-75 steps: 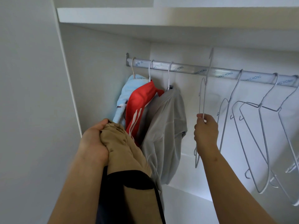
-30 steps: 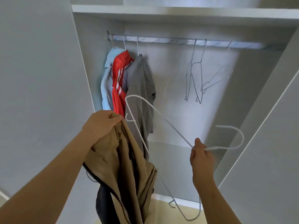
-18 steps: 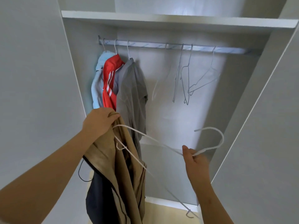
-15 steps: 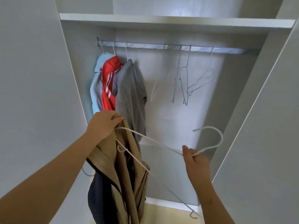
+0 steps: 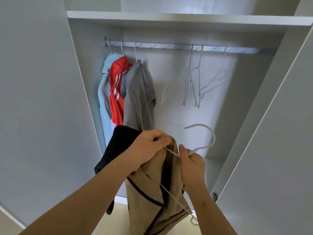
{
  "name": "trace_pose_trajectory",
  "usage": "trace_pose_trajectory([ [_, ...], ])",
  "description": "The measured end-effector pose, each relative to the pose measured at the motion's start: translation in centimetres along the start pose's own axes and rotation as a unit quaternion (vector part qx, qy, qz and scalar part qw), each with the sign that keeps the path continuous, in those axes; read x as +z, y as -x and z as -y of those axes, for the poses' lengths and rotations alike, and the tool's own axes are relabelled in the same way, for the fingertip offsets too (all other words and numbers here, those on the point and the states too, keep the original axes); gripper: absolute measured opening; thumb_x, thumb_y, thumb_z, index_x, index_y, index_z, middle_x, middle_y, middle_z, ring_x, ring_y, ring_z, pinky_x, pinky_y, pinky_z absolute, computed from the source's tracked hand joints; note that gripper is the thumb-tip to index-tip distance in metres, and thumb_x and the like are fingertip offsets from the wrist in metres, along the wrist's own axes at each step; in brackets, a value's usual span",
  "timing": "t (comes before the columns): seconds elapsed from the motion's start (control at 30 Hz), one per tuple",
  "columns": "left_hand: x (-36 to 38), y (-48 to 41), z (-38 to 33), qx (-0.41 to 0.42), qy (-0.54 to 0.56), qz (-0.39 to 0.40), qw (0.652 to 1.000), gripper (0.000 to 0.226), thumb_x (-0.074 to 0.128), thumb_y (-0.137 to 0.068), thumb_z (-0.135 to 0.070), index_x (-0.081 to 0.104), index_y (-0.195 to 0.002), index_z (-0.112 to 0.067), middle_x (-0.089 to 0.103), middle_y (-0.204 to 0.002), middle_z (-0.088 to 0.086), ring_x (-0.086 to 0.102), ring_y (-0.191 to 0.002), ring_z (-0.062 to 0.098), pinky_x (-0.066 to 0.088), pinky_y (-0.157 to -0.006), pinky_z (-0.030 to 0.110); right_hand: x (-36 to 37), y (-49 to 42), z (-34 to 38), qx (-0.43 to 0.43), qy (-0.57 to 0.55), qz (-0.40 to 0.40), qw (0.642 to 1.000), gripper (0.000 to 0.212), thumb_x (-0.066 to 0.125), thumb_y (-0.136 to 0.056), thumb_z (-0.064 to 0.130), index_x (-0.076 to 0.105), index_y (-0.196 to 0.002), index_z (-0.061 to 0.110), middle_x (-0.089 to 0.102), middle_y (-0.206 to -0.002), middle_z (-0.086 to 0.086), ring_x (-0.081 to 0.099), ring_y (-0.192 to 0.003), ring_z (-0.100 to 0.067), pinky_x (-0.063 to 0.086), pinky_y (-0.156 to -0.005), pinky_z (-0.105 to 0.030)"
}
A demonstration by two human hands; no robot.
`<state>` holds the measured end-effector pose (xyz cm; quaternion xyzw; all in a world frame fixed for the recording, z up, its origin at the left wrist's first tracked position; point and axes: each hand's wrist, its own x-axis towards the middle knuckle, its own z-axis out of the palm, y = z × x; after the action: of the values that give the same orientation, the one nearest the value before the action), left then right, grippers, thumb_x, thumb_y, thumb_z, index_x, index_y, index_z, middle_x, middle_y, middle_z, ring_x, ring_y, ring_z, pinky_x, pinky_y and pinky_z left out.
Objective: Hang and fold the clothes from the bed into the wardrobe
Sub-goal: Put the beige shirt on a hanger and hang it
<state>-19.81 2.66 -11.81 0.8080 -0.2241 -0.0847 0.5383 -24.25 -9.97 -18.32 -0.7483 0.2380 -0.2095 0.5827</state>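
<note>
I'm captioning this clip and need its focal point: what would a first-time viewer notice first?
In the lower centre, the left hand grips a tan garment with black trim while the right hand holds a white hanger whose arm runs into the fabric. At the left end of the wardrobe rail, a red shirt with white stripes stands out between a light blue garment and a grey shirt; empty hangers dangle further right.

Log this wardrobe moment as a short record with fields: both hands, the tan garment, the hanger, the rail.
Left hand: grips the tan garment at its top
Right hand: pinches the white hanger below its hook
White hanger: off the rail, lower arm across the tan garment
Rail: hung garments at its left end, empty hangers further right
</note>
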Motion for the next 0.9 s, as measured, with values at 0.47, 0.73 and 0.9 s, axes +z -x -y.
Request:
trace_pose_trajectory([
  [0.47, -1.6, 0.0, 2.5, 0.300, -0.535, -0.067, 0.787, 0.035, 0.044, -0.085, -0.040, 0.073, -0.091, -0.021, 0.065, -0.075, 0.001, 0.065, -0.070, 0.021, 0.053, -0.080, 0.042, -0.5, 0.6, 1.0, -0.020, -0.070, -0.005, 0.997, 0.059, 0.056, -0.090, 0.032, 0.042, -0.034, 0.020, 0.035, -0.035, 0.009, 0.036, -0.041, -0.004, 0.033, -0.055, -0.024],
  [0.73, -1.4, 0.4, 3.9, 0.233, -0.404, -0.111, 0.877, 0.033, 0.046, -0.079, -0.027, 0.073, -0.085, -0.009, 0.069, -0.071, 0.007, 0.067, -0.063, 0.026, 0.052, -0.063, 0.040, -1.7, 0.3, 1.9, -0.208, -0.041, -0.098, 0.972, 0.009, 0.059, -0.088, 0.035, 0.060, -0.081, 0.031, 0.061, -0.083, 0.019, 0.054, -0.086, -0.010, 0.042, -0.073, -0.016],
  [0.9, -2.6, -0.2, 3.3, 0.136, -0.306, -0.200, 0.921, 0.029, 0.053, -0.087, -0.023, 0.069, -0.103, -0.004, 0.070, -0.091, 0.017, 0.064, -0.085, 0.035, 0.043, -0.077, 0.036, -2.0, 0.6, -0.9, -0.131, -0.098, -0.141, 0.976, 0.025, 0.058, -0.085, 0.015, 0.053, -0.065, 0.029, 0.054, -0.061, 0.017, 0.048, -0.065, -0.007, 0.040, -0.065, -0.028],
])
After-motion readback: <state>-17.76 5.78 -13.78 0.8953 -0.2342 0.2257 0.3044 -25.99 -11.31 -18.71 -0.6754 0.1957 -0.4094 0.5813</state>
